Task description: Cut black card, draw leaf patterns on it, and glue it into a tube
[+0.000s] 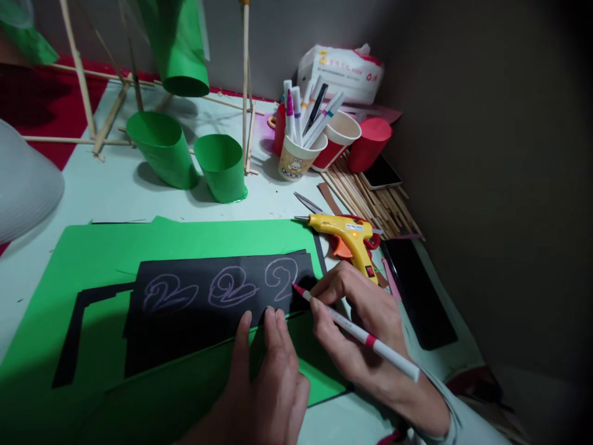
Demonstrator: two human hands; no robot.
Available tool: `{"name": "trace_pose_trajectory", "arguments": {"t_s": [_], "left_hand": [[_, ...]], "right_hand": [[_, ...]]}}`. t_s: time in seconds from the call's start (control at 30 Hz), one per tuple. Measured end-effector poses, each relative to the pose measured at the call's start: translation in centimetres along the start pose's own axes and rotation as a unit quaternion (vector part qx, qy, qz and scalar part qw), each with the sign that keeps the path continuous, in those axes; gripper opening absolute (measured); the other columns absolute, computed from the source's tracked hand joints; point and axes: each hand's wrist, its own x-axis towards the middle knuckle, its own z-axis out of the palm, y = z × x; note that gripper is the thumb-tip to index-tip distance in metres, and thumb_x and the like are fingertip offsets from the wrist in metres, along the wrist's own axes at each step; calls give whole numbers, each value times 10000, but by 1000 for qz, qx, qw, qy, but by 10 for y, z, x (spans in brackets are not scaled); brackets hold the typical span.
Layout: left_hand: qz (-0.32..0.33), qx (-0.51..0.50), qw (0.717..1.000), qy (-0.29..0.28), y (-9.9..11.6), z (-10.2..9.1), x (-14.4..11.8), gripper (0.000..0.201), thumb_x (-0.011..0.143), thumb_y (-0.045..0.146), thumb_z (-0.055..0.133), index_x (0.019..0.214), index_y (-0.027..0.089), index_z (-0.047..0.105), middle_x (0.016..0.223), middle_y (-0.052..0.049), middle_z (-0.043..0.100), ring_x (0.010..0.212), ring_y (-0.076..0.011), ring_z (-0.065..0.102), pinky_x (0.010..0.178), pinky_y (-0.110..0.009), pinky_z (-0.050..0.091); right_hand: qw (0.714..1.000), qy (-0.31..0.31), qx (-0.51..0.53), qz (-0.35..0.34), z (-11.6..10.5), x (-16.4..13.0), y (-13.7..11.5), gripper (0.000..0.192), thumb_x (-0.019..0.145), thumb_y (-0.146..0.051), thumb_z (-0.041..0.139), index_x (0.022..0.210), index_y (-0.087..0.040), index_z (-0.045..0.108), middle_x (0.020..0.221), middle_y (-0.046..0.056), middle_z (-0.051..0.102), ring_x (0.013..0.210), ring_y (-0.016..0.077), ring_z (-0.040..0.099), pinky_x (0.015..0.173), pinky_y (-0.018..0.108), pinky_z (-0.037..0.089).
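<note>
A white felt-tip marker (352,329) with a pink-red tip and band is pinched between the fingers of my right hand (364,334). Its tip touches a sheet of black paper (185,343) at the third of three pale, looping outlines, each like a swan. My left hand (273,377) lies with fingers stretched out, the fingertips pressing the sheet's lower edge. Beneath the black paper is a green sheet (97,247). A cut black strip (74,327) lies on the green at the left.
A yellow glue gun (347,235) lies beyond my right hand, near scissors (308,203) and wooden sticks (370,204). Behind stand a cup of markers (296,162), two green paper tubes (162,148) and a stick frame (245,80). A black phone (419,296) lies at right.
</note>
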Motion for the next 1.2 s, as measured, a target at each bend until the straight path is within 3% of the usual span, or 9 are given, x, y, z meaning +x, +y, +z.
{"name": "trace_pose_trajectory", "arguments": {"t_s": [0.27, 0.77, 1.2], "left_hand": [[-3, 3, 1000, 2, 0, 1, 1, 277, 929, 221, 431, 892, 63, 655, 1115, -278, 719, 1123, -455, 621, 895, -648, 517], [0, 4, 1000, 1, -3, -3, 2, 244, 903, 236, 474, 802, 100, 649, 1109, -261, 733, 1105, -437, 643, 860, -614, 565], [-2, -5, 1000, -11, -1, -2, 2, 236, 896, 217, 466, 795, 105, 647, 1113, -260, 734, 1096, -433, 644, 870, -621, 550]], "right_hand": [[999, -1, 38, 6, 3, 1, 2, 192, 884, -143, 613, 791, -212, 460, 765, -31, 543, 674, 113, 518, 619, 266, 421], [998, 53, -12, 23, -6, 4, 4, 209, 872, -103, 602, 750, -207, 469, 733, -26, 528, 649, 122, 505, 600, 292, 407], [998, 36, -44, 24, -11, 0, 1, 214, 862, -110, 600, 753, -213, 447, 738, -21, 493, 652, 131, 493, 598, 295, 393]]}}
